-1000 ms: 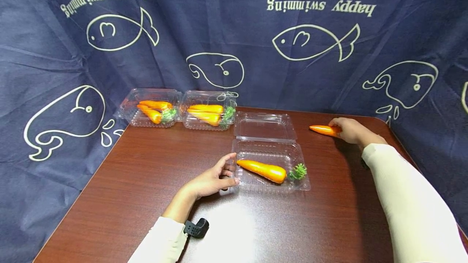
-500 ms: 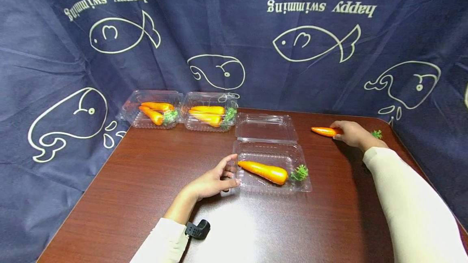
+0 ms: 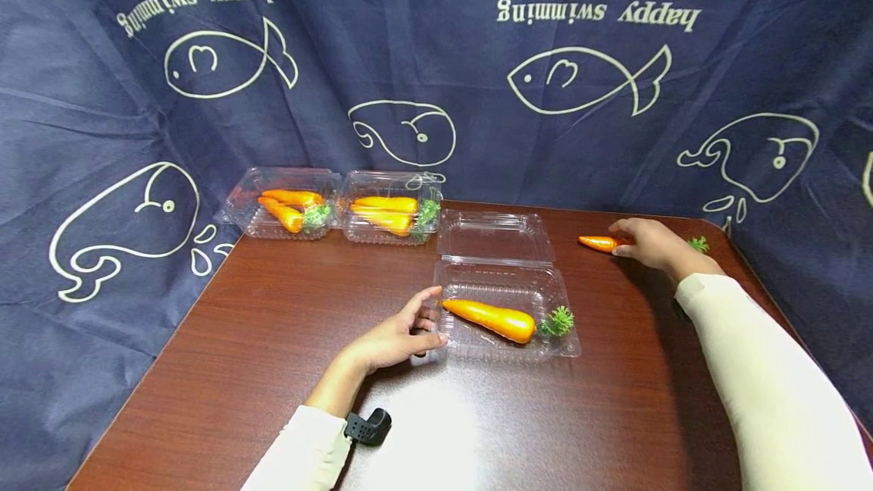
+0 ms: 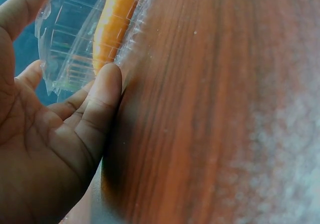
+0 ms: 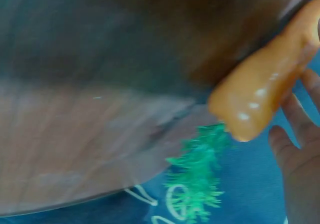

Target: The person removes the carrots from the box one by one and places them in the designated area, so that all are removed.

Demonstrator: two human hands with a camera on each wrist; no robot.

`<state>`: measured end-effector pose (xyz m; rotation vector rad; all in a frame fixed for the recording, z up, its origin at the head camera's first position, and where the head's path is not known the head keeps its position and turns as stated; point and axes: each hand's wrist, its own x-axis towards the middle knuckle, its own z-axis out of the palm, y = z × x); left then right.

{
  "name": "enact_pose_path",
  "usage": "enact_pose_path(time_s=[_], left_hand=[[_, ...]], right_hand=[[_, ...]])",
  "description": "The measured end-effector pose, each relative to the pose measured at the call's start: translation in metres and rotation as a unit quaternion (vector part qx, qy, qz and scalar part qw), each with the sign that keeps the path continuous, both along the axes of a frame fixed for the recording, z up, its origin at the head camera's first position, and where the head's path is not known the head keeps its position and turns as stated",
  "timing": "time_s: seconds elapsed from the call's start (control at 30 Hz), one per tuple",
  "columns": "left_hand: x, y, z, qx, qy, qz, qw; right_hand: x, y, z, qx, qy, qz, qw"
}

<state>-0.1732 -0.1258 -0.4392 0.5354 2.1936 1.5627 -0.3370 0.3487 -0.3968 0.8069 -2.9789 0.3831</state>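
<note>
My left hand (image 3: 395, 332) rests against the left end of a clear plastic clamshell box (image 3: 501, 273), its thumb and forefinger spread at the rim. Inside the box's near half lies an orange carrot (image 3: 492, 320) with a green leafy top (image 3: 558, 320) at its right end. In the left wrist view, that carrot (image 4: 112, 22) shows through the clear wall. Over at the right, my right hand (image 3: 648, 243) grips another carrot (image 3: 597, 243) from above, between thumb and fingers. Its thick end (image 5: 255, 97) and leafy top (image 5: 197, 176) appear in the right wrist view.
Two closed clear boxes stand side by side at the back left, the left box (image 3: 245, 211) and the right box (image 3: 349, 227), with carrots in each. A flat lid (image 3: 494, 237) lies folded back behind the near box. Blue printed cloth (image 3: 470, 135) hangs behind the brown table (image 3: 327, 279).
My right hand shifts slightly on its carrot, with the fingers further along toward the tip; the leafy top has come into view behind the wrist. My left hand and the box stay put.
</note>
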Motion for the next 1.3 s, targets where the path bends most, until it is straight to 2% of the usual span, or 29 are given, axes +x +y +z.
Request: enact_pose_path(time_s=[0.43, 0.63, 0.9, 1.3], left_hand=[[0.001, 0.001, -0.001, -0.005, 0.001, 0.008, 1.0000], [0.000, 0.000, -0.002, 0.009, -0.002, 0.001, 1.0000], [0.000, 0.000, -0.003, 0.009, 0.001, -0.004, 0.9999], [-0.001, 0.000, -0.002, 0.002, 0.000, -0.001, 1.0000]], right_hand=[[0.009, -0.050, 0.034, -0.008, 0.031, 0.034, 0.999], [0.018, -0.070, 0.044, -0.017, 0.046, 0.054, 0.997], [0.035, -0.100, 0.057, -0.029, 0.034, 0.080, 0.996], [0.058, -0.147, 0.066, -0.023, 0.045, 0.164, 0.985]])
